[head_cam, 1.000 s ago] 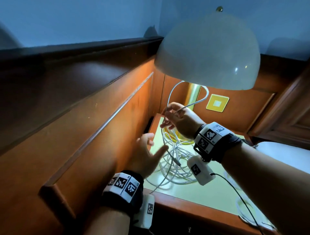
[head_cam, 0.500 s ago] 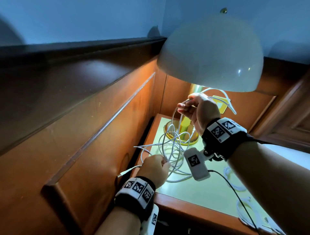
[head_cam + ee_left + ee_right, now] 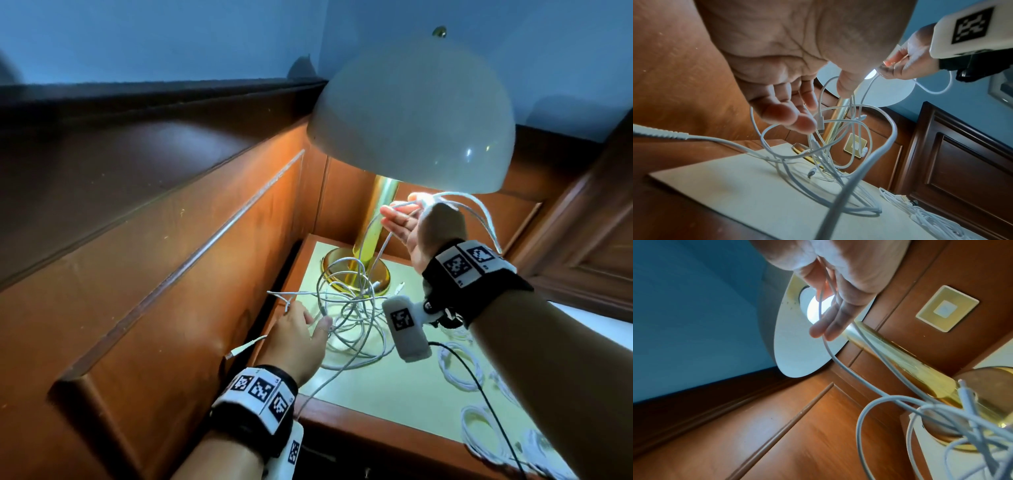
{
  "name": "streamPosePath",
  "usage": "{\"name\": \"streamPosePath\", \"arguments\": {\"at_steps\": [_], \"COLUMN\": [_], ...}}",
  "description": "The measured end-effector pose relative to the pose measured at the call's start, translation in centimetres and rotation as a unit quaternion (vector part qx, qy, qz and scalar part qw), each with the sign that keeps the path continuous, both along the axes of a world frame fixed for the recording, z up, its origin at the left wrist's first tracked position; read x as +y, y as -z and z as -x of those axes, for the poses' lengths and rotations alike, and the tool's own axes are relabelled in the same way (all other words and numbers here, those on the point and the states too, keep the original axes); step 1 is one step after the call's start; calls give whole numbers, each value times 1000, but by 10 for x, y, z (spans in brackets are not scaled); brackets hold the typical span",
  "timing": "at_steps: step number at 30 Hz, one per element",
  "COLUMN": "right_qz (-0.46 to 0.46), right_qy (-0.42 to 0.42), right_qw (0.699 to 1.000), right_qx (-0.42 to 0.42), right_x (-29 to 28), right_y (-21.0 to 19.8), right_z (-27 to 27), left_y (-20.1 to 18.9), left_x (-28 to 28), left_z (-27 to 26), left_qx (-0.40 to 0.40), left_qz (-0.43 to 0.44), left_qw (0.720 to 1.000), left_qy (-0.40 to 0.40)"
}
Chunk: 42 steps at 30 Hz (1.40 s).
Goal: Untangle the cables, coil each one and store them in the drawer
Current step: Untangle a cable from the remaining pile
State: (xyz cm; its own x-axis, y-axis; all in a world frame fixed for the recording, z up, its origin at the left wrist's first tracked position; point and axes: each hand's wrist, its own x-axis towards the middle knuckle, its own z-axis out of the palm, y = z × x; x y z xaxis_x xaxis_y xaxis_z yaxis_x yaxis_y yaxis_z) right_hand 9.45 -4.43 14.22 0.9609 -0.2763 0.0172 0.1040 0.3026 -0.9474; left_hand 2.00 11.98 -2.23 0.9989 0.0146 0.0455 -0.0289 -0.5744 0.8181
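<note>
The right hand [image 3: 419, 224] lifts one white cable [image 3: 840, 363] over straight fingers, the left hand [image 3: 296, 339] seemingly pinching the tangle [image 3: 349, 308]; pull slowly, loosening loops.

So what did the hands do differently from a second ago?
The right hand rose toward the lamp shade, drawing a white cable up from the tangle, and its fingers have straightened. The left hand dropped into the tangle and took hold of strands. The lamp and the coiled cables stayed put.

Pale-topped nightstand [image 3: 404, 387] bears tangled cables [image 3: 352, 318], lamp [image 3: 356, 274], coiled cables [image 3: 459, 370].
</note>
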Motion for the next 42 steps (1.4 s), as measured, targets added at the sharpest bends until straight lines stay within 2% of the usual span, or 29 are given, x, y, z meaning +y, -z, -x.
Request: {"name": "streamPosePath", "arguments": {"at_steps": [2, 6, 9, 13, 16, 20, 22, 23, 25, 27, 29, 30, 32, 33, 34, 35, 37, 39, 41, 42], "right_qz": [-11, -51, -43, -74, -106, -132, -116, -88, 37, 207, 357, 427, 548, 586, 607, 614, 615, 621, 620, 594], "right_qy": [-17, -17, -78, -126, -137, -156, -152, -139, -95, -82, -113, -141, -213, -250, -276, -291, -289, -249, -153, -106], "right_qw": [999, 998, 993, 985, 980, 975, 978, 983, 990, 968, 919, 883, 789, 747, 719, 710, 718, 735, 768, 797], "right_qx": [31, 25, 77, 89, 98, 84, 78, 81, 99, 115, 125, 137, 177, 191, 193, 184, 152, 107, 47, 22], "right_x": [-1, -2, 3, 13, 16, 13, 8, 5, 0, -6, -12, -14, -16, -15, -13, -11, -8, -8, -10, -12], "right_y": [-1, -5, -3, -2, -5, -9, -10, -10, -9, -6, 1, 5, 13, 16, 18, 19, 20, 23, 25, 24], "right_z": [5, 10, 20, 32, 36, 35, 33, 33, 34, 37, 42, 46, 53, 56, 60, 63, 67, 66, 60, 57], "left_y": [-1, -2, -5, -8, -4, -4, -5, -5, -6, -8, -12, -13, -14, -14, -15, -16, -17, -16, -9, -5], "left_x": [1, -5, -12, -21, -27, -30, -30, -31, -31, -30, -29, -29, -28, -28, -28, -29, -31, -31, -30, -29], "left_z": [1, 1, -1, 1, -2, -5, -8, -9, -9, -9, -8, -8, -8, -8, -7, -6, -5, -5, -7, -8], "left_qx": [-30, -123, -170, -116, -85, -69, -70, -72, -79, -82, -86, -91, -108, -115, -119, -121, -124, -123, -106, -90], "left_qz": [11, 50, 99, 184, 214, 271, 281, 286, 298, 312, 328, 331, 319, 308, 300, 296, 290, 280, 256, 237], "left_qw": [1000, 991, 980, 973, 968, 956, 953, 952, 948, 944, 939, 937, 940, 943, 945, 947, 948, 952, 961, 967], "left_qy": [2, 16, 34, 76, 98, 87, 82, 83, 80, 68, 64, 63, 57, 52, 45, 39, 31, 13, -8, -14]}}
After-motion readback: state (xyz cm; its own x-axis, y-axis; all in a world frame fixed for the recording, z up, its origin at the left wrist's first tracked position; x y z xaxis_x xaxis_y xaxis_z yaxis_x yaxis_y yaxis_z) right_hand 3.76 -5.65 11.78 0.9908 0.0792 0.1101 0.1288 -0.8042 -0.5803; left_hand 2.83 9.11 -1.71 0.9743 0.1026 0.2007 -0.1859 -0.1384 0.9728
